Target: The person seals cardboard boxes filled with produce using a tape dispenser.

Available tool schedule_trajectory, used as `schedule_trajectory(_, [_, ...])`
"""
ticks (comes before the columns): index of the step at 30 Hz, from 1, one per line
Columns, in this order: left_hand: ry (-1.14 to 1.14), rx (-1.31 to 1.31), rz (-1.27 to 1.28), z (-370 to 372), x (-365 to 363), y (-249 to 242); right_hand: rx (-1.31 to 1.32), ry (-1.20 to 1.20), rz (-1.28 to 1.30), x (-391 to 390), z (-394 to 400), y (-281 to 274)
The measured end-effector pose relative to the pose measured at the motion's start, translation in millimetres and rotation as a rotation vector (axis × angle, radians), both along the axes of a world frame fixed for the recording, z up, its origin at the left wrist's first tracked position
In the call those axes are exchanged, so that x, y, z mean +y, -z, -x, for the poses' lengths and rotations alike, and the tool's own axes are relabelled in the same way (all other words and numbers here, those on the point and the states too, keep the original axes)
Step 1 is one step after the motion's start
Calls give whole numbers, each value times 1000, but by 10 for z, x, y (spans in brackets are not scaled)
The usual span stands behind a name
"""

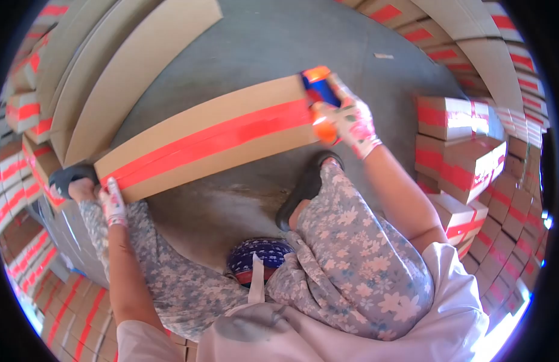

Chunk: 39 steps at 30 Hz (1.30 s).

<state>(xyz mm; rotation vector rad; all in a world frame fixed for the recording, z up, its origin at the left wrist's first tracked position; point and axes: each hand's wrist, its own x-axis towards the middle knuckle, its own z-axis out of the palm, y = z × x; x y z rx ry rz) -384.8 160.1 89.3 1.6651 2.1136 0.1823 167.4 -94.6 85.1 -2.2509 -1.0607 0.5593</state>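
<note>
A long cardboard box [213,134] lies across the floor between my feet, with red tape running along its top. My right hand [355,120], in a patterned glove, is closed on a blue and orange tape dispenser [320,96] at the box's right end. At the left end, my left hand [113,202], also gloved, touches the box's near corner. One of its fingers reaches onto the cardboard beside the tape; the others show only partly.
Tall cardboard sheets [134,66] stand at the upper left. Taped boxes [472,166] are stacked on the right, with more piled at the left [26,172]. A small light scrap [384,56] lies on the grey floor [255,42]. My shoes flank the box.
</note>
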Motion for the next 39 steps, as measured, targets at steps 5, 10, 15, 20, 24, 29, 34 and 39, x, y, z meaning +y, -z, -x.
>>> schedule_trajectory(5, [415, 189, 377, -1172, -849, -614, -342, 191, 265, 249, -1048, -568])
schedule_trajectory(10, [879, 112, -49, -2477, -649, -560, -464, 238, -117, -80, -1054, -933])
schedule_trajectory(15, [1069, -33, 385, -3487, -865, -421, -410, 68, -132, -608, -190, -988])
schedule_trajectory(20, [1372, -24, 22, -3137, -1600, -345, -311, -28, -150, -992, 578, -895])
schedule_trajectory(24, [1430, -97, -23, -3086, -2051, -457, -619, -228, -114, -1091, 689, -982])
schedule_trajectory(29, [978, -739, 165, -3336, -1799, -366, -749, -261, -230, -1038, 650, -991])
schedule_trajectory(34, [483, -1238, 1262, -4086, -1652, -495, -436, -34, -264, -976, 670, -897])
schedule_trajectory(39, [979, -986, 282, -4117, -1242, 75, -321, -40, 7, -1005, 666, -1181])
